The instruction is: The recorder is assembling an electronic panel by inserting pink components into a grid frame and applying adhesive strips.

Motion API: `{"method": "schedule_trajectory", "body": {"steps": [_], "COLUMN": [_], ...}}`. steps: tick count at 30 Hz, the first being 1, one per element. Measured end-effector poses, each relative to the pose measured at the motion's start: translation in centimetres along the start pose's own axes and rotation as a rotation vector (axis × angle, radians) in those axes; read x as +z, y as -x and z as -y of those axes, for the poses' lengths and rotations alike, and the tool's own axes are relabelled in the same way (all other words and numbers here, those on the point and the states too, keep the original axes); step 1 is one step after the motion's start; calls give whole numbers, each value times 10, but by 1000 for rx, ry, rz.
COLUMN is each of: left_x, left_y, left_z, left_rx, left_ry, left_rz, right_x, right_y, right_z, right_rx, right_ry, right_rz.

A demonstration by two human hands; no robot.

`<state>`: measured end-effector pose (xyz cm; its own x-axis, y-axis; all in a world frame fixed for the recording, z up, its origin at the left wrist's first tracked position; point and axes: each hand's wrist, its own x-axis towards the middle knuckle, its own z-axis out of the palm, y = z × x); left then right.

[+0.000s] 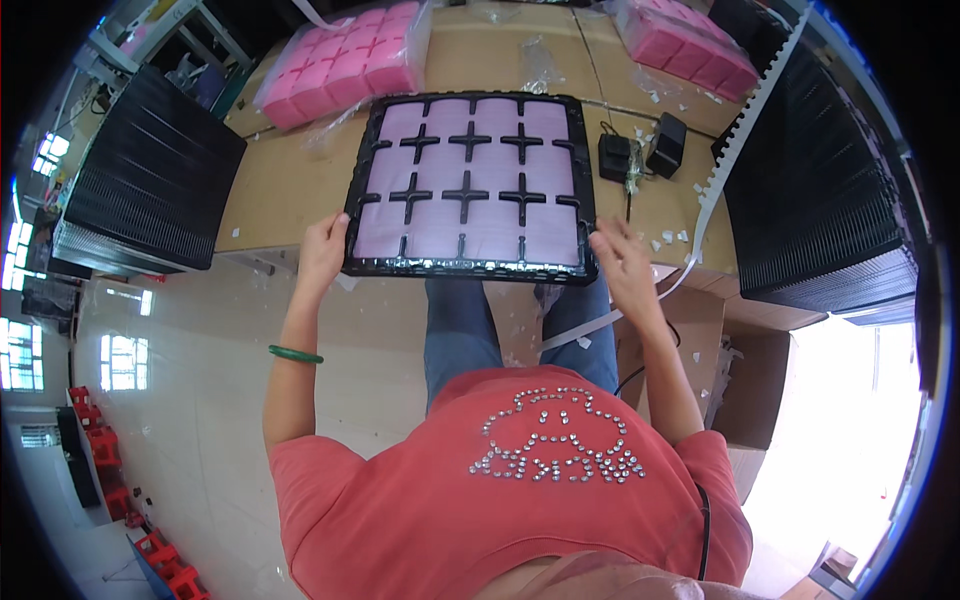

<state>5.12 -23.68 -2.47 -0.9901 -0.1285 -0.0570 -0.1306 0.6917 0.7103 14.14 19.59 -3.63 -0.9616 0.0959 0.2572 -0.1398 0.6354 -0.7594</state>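
Black compartment tray (468,190) of pale pink pads lies between my hands: my left hand (322,252) grips its near-left corner, fingers curled; my right hand (622,262), fingers loosely spread, touches its near-right corner.

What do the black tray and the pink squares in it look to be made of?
The black tray looks like thin moulded plastic: glossy rim, pressed cross shapes. The pink squares look like soft matte foam, though that is less sure. The left hand grips the tray's edge.
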Motion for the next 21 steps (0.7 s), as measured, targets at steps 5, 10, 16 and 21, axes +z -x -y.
{"method": "schedule_trajectory", "body": {"steps": [5,10,16,21], "left_x": [10,10,5,20], "left_y": [-8,16,70,91], "left_z": [21,25,-72,-184], "left_rx": [79,93,300,605], "left_ry": [464,680,938,1212], "left_rz": [-18,39,80,256], "right_x": [6,-17,-92,-165], "right_y": [12,20,77,126], "right_z": [6,24,78,90], "right_rx": [28,44,-227,-421], "right_ry": [-67,-216,-103,-382], "right_rz": [-129,-243,-630,-1178]}}
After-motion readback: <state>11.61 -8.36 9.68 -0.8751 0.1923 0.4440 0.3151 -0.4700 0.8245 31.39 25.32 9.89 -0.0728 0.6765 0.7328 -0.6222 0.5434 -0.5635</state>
